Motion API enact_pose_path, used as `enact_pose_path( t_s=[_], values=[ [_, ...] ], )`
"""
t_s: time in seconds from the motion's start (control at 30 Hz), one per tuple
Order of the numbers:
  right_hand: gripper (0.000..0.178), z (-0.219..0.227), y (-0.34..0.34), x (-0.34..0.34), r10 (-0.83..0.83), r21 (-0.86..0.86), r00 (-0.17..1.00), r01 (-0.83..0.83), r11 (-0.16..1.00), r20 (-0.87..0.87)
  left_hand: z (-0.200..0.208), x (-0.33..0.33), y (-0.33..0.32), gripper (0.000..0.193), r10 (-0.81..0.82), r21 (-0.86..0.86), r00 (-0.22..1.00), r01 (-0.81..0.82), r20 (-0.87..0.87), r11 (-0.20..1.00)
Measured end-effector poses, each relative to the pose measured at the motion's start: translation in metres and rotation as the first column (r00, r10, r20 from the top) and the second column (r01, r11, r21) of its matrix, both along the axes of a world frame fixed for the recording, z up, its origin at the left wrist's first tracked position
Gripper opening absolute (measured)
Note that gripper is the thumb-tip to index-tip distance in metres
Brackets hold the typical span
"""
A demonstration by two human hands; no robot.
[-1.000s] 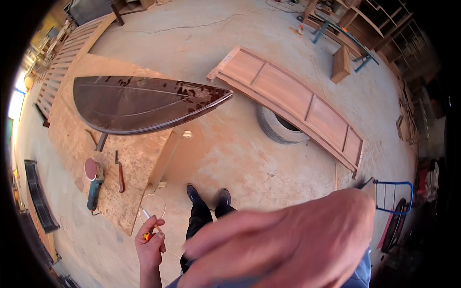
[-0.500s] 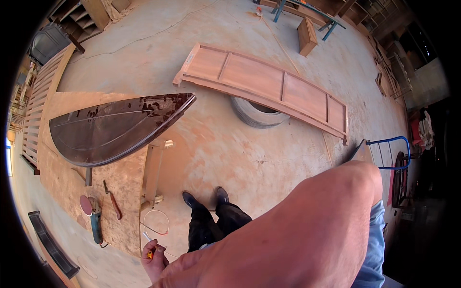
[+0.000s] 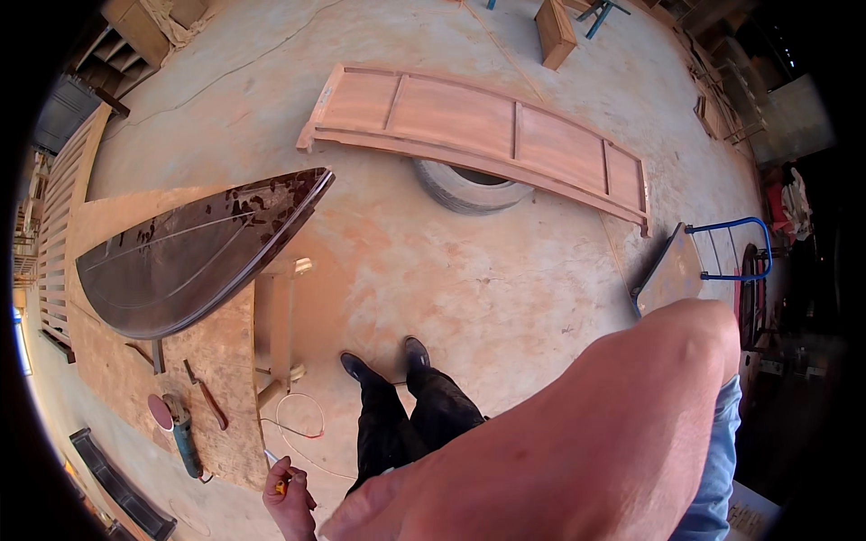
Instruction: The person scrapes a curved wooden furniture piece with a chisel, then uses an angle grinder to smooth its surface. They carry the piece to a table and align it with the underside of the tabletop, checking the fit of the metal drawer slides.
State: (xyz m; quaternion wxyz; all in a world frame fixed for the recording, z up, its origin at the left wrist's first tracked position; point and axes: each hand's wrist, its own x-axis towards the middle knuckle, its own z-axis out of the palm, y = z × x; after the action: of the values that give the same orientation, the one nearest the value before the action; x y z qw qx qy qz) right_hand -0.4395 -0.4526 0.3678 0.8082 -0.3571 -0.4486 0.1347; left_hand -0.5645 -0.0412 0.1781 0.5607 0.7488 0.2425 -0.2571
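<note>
Left hand (image 3: 289, 500): fingers curled, grasping a slim white stick (image 3: 271, 457), apparently a cigarette, together with a small orange-yellow object (image 3: 280, 488), possibly a lighter. Location of both: within the finger grip, near the closest corner of the plywood worktable (image 3: 236, 347). Right hand (image 3: 361, 509): at the lower edge, merging with its forearm (image 3: 559, 433); fingers not visible, grasp or release impossible to tell.

Hazard at the grip: possible loss of either small item, through loosened fingers while shifting the other. Stick alight or not: not discernible. If alight, possible scorching of nearby wood, from dropped ash.

Floor beside the worktable: thin looped cord (image 3: 322, 415), near the dark boots (image 3: 363, 368). Possible snag, from a step toward the table.

On the worktable: disc sander (image 3: 185, 446), reddish disc exposed; just beside, a hand tool (image 3: 212, 406) with a red-brown handle. Farther up, a dark curved panel (image 3: 180, 270), pointed end overhanging the edge. Possible shift or chipped tip, from a passing bump.

Beyond: framed wooden panel (image 3: 451, 122) across a tyre (image 3: 469, 191). Possible rocking, from pressure on one end.
</note>
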Motion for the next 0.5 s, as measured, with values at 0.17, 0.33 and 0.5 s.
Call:
enact_pose_path(
  t_s=[0.17, 0.33, 0.5],
  values=[
    [0.010, -0.001, -0.010, -0.011, -0.028, 0.024, 0.999, 0.029, 0.999, -0.020, 0.012, 0.023, -0.018, 0.037, -0.190, 0.192, 0.969, 0.159, 0.156, 0.968],
    [0.017, 0.021, -0.032, -0.027, -0.041, -0.246, 0.994, 0.014, 0.969, -0.104, 0.016, 0.037, -0.041, 0.037, -0.077, 0.105, 0.994, 0.069, 0.073, 0.992],
    [0.020, 0.006, -0.047, -0.002, 0.374, -0.522, 0.927, -0.317, 0.792, 0.005, 0.025, 0.042, -0.047, 0.036, -0.004, 0.141, 0.998, -0.006, 0.065, 0.990]
  ],
)
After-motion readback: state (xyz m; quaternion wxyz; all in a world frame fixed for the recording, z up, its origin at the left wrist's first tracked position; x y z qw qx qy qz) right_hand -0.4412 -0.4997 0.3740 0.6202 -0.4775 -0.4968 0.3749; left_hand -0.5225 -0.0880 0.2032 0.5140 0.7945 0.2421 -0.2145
